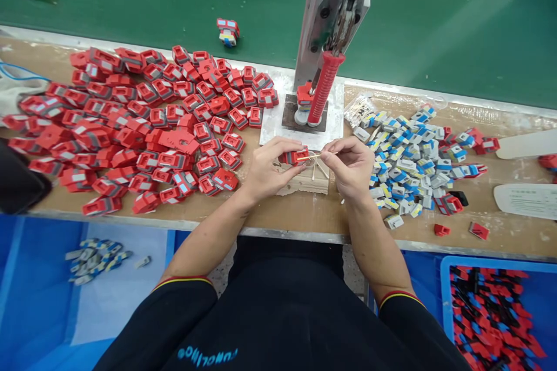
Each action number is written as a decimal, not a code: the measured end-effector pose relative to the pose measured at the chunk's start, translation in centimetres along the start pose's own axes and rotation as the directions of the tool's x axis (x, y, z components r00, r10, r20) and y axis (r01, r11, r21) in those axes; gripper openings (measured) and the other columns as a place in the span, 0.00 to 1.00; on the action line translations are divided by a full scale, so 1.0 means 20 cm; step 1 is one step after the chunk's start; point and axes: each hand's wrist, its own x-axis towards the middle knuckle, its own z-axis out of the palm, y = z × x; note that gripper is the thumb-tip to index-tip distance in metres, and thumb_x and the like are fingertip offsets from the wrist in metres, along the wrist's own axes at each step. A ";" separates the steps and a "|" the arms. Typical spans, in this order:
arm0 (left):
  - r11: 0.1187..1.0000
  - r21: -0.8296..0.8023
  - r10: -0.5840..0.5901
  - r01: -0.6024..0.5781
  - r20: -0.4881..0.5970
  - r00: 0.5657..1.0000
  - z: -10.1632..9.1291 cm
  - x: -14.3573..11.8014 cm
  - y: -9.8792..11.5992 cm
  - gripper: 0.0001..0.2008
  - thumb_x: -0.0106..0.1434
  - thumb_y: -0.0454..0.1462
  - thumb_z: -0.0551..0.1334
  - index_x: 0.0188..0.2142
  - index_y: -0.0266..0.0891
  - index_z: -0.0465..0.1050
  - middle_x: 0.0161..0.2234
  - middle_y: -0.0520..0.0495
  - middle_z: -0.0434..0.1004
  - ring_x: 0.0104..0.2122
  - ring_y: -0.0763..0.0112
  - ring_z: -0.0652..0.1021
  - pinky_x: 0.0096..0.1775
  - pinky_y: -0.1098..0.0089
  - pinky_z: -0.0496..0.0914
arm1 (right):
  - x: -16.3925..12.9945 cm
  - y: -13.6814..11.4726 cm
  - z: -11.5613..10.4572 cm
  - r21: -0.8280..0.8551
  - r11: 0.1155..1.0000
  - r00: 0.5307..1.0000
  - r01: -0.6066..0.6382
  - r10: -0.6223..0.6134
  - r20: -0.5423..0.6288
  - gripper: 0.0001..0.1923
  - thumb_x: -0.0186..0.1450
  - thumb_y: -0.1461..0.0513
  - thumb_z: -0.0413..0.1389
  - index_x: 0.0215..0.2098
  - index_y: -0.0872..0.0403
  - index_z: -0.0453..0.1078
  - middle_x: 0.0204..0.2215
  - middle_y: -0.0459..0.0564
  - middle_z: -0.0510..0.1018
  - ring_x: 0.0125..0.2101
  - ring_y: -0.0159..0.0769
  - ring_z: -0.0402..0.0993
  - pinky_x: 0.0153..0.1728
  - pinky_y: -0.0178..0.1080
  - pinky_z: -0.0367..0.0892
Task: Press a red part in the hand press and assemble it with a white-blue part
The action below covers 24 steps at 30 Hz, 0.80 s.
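Observation:
In the head view my left hand [272,168] is closed around a red plastic toy part [293,156] with a grey band. My right hand [349,165] pinches a thin stick [311,156], its tip reaching the near face of the red part. Below the hands lies a small wooden board [300,184] with more thin sticks [320,169] and what looks like a small clear dish, partly hidden by my fingers. Just beyond stands a hand press with a red handle [324,87]; another red part [304,94] sits under it.
Many red parts [148,127] cover the bench to the left. A heap of grey, blue and yellow parts [404,156] lies right, beside a bundle of sticks [359,109]. Behind runs a green belt [152,6] carrying an assembled piece [228,32]. Blue bins [446,301] stand below the bench edge.

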 end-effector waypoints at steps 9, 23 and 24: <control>0.999 0.025 -0.042 0.041 0.015 0.999 0.00 0.00 0.00 0.13 0.65 0.44 0.74 0.45 0.42 0.81 0.44 0.43 0.87 0.43 0.63 0.85 0.45 0.63 0.80 | 0.00 -0.01 -0.01 -0.030 0.998 0.998 -0.051 0.052 0.028 0.24 0.56 0.43 0.73 0.26 0.50 0.71 0.24 0.43 0.79 0.25 0.32 0.76 0.28 0.38 0.75; 1.000 0.018 0.001 -0.001 -0.022 1.000 -0.01 0.00 -0.02 0.14 0.64 0.44 0.74 0.46 0.42 0.81 0.44 0.44 0.87 0.44 0.63 0.85 0.47 0.62 0.80 | 0.01 0.01 -0.04 -0.035 0.999 1.000 -0.004 0.004 0.014 0.22 0.57 0.45 0.74 0.27 0.50 0.72 0.24 0.44 0.79 0.26 0.33 0.77 0.29 0.38 0.75; 1.000 0.022 -0.001 0.001 -0.020 1.000 -0.01 0.00 -0.02 0.14 0.64 0.44 0.74 0.46 0.42 0.81 0.44 0.44 0.87 0.44 0.63 0.85 0.47 0.62 0.80 | 0.01 0.01 -0.04 -0.043 0.999 1.000 -0.003 0.004 0.009 0.22 0.57 0.45 0.73 0.27 0.50 0.72 0.24 0.44 0.79 0.26 0.33 0.76 0.29 0.38 0.75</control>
